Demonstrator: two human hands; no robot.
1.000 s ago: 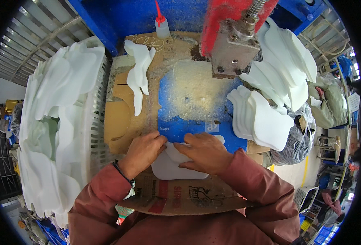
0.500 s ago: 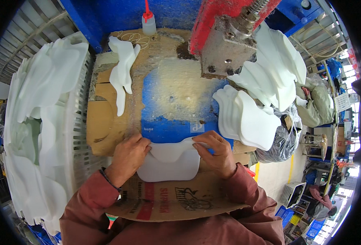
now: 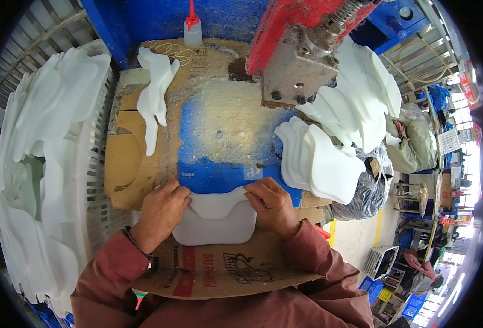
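My left hand [image 3: 161, 213] and my right hand [image 3: 270, 204] grip the two upper corners of a white foam piece [image 3: 217, 221] with a curved top edge. It lies flat at the near edge of the blue work surface [image 3: 219, 175], partly over a brown cardboard sheet [image 3: 219, 270] across my lap. A red and grey press head [image 3: 301, 54] hangs above the far right of the surface.
A stack of white foam pieces [image 3: 320, 161] sits right of the surface, more behind it [image 3: 367, 93]. A white slatted crate [image 3: 50, 175] full of foam blanks stands at left. A loose foam offcut [image 3: 153, 98] and a small bottle [image 3: 192, 30] lie at the back.
The view has tilted down slightly. Both hands have drawn the foam piece a little toward me, keeping their hold on its upper corners.
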